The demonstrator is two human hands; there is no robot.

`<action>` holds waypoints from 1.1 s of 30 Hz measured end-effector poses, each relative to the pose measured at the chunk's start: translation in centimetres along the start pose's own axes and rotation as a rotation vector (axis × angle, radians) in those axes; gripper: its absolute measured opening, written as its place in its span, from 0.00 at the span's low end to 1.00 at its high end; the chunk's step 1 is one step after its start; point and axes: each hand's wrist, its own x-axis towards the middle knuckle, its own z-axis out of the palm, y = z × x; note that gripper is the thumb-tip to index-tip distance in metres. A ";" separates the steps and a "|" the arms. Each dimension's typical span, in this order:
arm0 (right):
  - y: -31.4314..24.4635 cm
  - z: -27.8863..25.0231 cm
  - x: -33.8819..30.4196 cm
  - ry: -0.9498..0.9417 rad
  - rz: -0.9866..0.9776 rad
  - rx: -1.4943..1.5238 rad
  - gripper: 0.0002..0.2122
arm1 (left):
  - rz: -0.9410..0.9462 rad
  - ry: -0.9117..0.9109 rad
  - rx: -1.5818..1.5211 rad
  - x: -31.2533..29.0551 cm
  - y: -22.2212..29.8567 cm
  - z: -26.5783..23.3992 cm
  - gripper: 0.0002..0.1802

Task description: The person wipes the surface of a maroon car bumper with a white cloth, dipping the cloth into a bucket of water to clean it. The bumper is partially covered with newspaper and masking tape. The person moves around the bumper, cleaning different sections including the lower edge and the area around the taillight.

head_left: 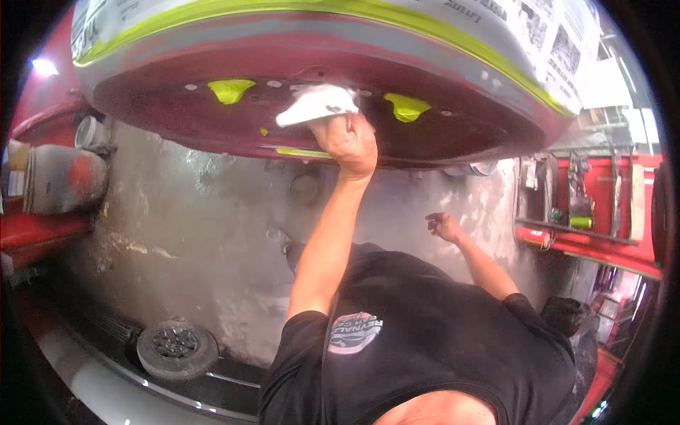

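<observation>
My left hand (347, 145) is raised and closed around a folded white cloth (315, 103). The cloth lies against the dark red underside of a curved car body panel (482, 117). On that panel, a yellow-green masking patch (230, 91) sits left of the cloth and a second patch (408, 107) sits right of it. A yellow-green tape strip (397, 25) follows the panel's curve above a grey band, with printed masking paper (489, 28) beyond it. My right hand (444, 227) hangs low at my side, holding nothing, its fingers loosely apart with dark smudges on them.
A wheel with a tire (177, 349) lies at the lower left beside a dark vehicle. Containers, including a large stained drum (67, 179), stand on the left. A red shelf or cart (602, 251) with tools and supplies is at the right. Grey floor (205, 234) shows below the panel.
</observation>
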 end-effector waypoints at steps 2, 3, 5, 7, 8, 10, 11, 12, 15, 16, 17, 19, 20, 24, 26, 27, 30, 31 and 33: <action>-4.2 0.5 -1.2 0.000 -0.033 -0.095 0.19 | 0.090 -0.118 -0.003 -1.3 -0.7 0.0 0.16; -4.7 1.1 -2.1 -0.002 -0.035 -0.141 0.19 | 0.062 -0.149 -0.018 -1.9 -0.5 -0.2 0.17; -1.8 2.6 -1.9 -0.004 -0.002 -0.069 0.20 | 0.000 -0.205 -0.073 -2.7 0.2 0.1 0.19; -0.3 4.1 -2.4 -0.025 0.022 -0.115 0.20 | -0.179 -0.257 -0.138 -3.6 0.1 -0.7 0.21; -0.6 4.6 -2.4 -0.037 0.031 -0.199 0.21 | -0.316 -0.284 -0.241 -3.9 0.1 -0.6 0.21; -0.9 4.9 -2.8 -0.046 0.036 -0.302 0.21 | 0.138 -0.414 -0.036 -6.1 -1.7 -0.2 0.22; -1.2 5.0 -2.7 -0.047 0.023 -0.322 0.21 | 0.188 -0.509 -0.032 -6.9 -1.7 -0.4 0.22; -1.5 4.9 -2.8 -0.048 0.010 -0.343 0.21 | 0.263 -0.496 0.020 -8.1 -1.3 -0.1 0.25; -3.0 3.6 -3.2 -0.009 -0.054 -0.332 0.21 | 0.389 -0.637 0.028 -12.0 -5.0 1.1 0.24; -3.0 3.5 -2.9 0.002 -0.027 -0.289 0.21 | 0.418 -0.649 0.042 -12.8 -5.7 1.3 0.24; -1.6 3.6 -2.8 0.001 0.007 -0.245 0.21 | 0.438 -0.670 0.062 -12.5 -5.3 0.9 0.23; -0.2 4.2 -2.2 -0.023 0.025 -0.207 0.21 | 0.369 -0.728 -0.037 -11.2 -5.9 -0.1 0.21; -0.3 4.6 -1.9 -0.038 0.014 -0.210 0.21 | 0.341 -0.757 -0.052 -10.3 -6.1 -1.0 0.21; -0.4 8.3 1.8 -0.071 -0.128 -0.242 0.21 | -0.259 -0.624 -0.308 -3.7 -2.7 -6.8 0.16; -2.4 10.8 4.9 -0.187 -0.287 -0.369 0.23 | -0.961 -0.418 -0.616 -0.3 -1.2 -10.2 0.15; -3.7 12.2 6.3 -0.243 -0.366 -0.428 0.24 | -1.173 -0.317 -0.767 0.4 -2.7 -12.6 0.16; -14.9 17.0 5.2 -0.351 -0.455 -0.229 0.25 | -1.178 -0.358 -1.106 5.1 -2.6 -20.7 0.15; -19.7 18.3 3.7 -0.408 -0.374 -0.069 0.23 | -1.218 -0.293 -1.060 6.3 -2.2 -22.8 0.17; -28.8 20.4 0.2 -0.468 -0.349 0.123 0.23 | -1.283 -0.184 -1.029 8.5 -1.6 -26.8 0.19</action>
